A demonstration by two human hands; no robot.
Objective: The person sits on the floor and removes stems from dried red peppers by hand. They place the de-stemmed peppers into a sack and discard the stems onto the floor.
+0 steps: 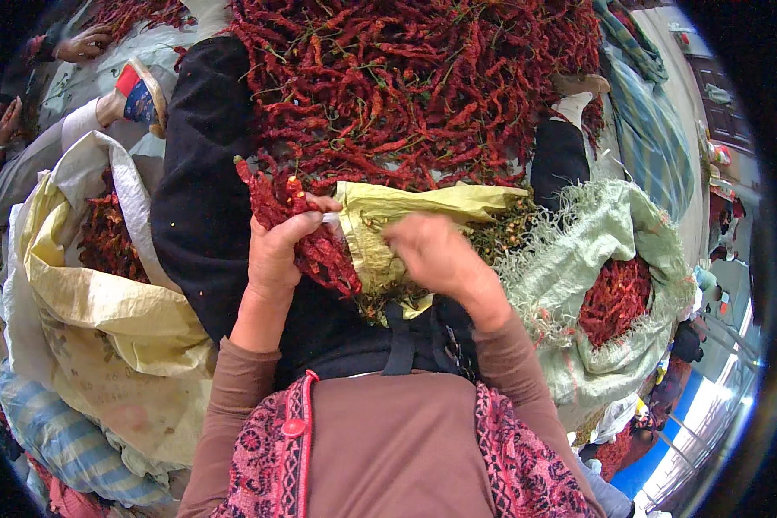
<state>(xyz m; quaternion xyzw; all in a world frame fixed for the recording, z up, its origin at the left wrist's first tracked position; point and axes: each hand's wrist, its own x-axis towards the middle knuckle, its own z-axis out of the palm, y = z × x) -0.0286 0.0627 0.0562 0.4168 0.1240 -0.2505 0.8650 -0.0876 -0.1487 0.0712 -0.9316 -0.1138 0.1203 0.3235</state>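
Note:
A bunch of dried red chili peppers (326,252) is in my left hand (278,246), thumb over them and fingers wrapped round. To its right is my right hand (440,255), slightly blurred, with curled fingers; whatever they may hold is hidden. Below both hands, a yellow sheet or sack (388,194) lies across my lap. Greenish-brown stems and bits (502,233) are gathered on and beside it. Just beyond spreads a large heap of dried red chili peppers (414,82), some with stems.
At the left stands a white and yellow sack (116,311) with darker red peppers inside. A frayed pale green sack (570,293) of red peppers is at the right. Another person's foot in a shoe (142,99) and a hand (85,43) show at the upper left.

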